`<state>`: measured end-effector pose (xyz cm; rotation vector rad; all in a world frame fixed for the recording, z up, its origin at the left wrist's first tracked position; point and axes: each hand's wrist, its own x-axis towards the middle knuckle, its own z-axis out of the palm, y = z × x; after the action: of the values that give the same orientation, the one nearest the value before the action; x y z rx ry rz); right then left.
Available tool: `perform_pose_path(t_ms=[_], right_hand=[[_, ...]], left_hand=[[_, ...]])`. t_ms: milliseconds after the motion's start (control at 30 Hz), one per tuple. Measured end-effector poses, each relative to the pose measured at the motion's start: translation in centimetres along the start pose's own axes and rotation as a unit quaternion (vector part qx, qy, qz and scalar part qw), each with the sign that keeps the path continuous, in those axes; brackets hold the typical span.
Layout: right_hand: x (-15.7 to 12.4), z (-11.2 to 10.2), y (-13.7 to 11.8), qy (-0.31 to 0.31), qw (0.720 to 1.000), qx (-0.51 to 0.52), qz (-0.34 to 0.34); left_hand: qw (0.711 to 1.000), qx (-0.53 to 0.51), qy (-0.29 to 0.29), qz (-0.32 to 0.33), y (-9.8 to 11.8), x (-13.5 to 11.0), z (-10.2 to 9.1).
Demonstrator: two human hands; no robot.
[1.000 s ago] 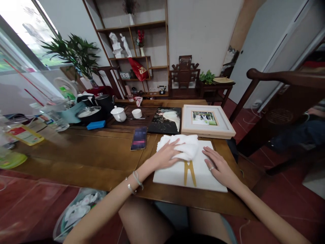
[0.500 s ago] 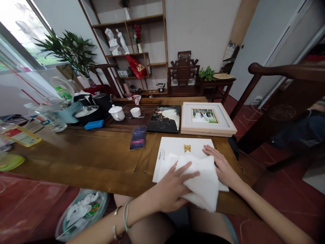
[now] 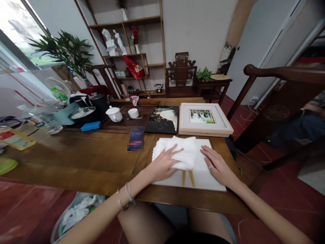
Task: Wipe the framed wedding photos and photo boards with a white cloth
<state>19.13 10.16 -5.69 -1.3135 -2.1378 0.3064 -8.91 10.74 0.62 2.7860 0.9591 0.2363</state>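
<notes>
A white flat panel (image 3: pixel 213 181) lies on the wooden table in front of me. Two gold-coloured strips (image 3: pixel 188 178) show on its lower half, their upper ends hidden by a white cloth or soft paper towel (image 3: pixel 186 154). My left hand (image 3: pixel 166 164) presses on this cloth with its fingers spread, over the panel's upper left part. Flat on the panel's right side rests my right hand (image 3: pixel 218 166), fingers stretched out, a ring on one finger. It holds nothing and is apart from the cloth.
Beyond the panel lie a dark picture (image 3: pixel 162 120) and a light wooden photo frame (image 3: pixel 205 118). A phone (image 3: pixel 135 138) is to the left. Farther left stand a white lidded cup (image 3: pixel 114 114), a blue sponge (image 3: pixel 90 126) and bottles. A bin (image 3: pixel 76 213) is below the table edge.
My left hand has moved the cloth up and left across the panel, uncovering the gold strips and covering the upper gold piece. My right hand stays at the right edge.
</notes>
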Motion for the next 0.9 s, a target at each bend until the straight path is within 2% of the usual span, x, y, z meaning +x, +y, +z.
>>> perform_pose_path(t_ms=[133, 233, 333, 433, 567, 667, 733, 900], right_hand=[[0.0, 0.1, 0.0, 0.009, 1.000, 0.003, -0.010], [0.1, 0.0, 0.0, 0.006, 1.000, 0.004, -0.009], [0.1, -0.1, -0.2, 0.006, 1.000, 0.003, 0.001], [0.1, -0.2, -0.3, 0.005, 1.000, 0.002, 0.004], [0.2, -0.2, -0.4, 0.006, 1.000, -0.004, -0.002], [0.2, -0.2, -0.3, 0.006, 1.000, -0.003, -0.003], [0.2, -0.2, -0.2, 0.006, 1.000, 0.002, -0.004], [0.1, -0.2, 0.0, -0.005, 1.000, 0.015, -0.004]], left_hand=[[0.997, -0.014, -0.054, 0.062, 3.4, -3.1, -0.4], [0.996, -0.024, -0.056, 0.071, 3.4, -3.8, -0.7], [0.999, -0.027, -0.020, 0.026, 1.4, -2.3, -0.6], [1.000, -0.023, 0.008, -0.019, -0.3, 0.5, -0.1], [0.999, 0.004, 0.010, -0.032, -0.5, 4.0, 0.5], [0.999, 0.028, -0.006, -0.035, 0.5, 5.0, 0.6], [0.999, 0.036, -0.012, -0.039, 1.7, 4.6, 0.7], [0.998, 0.030, -0.031, -0.054, 6.8, 0.9, 1.2]])
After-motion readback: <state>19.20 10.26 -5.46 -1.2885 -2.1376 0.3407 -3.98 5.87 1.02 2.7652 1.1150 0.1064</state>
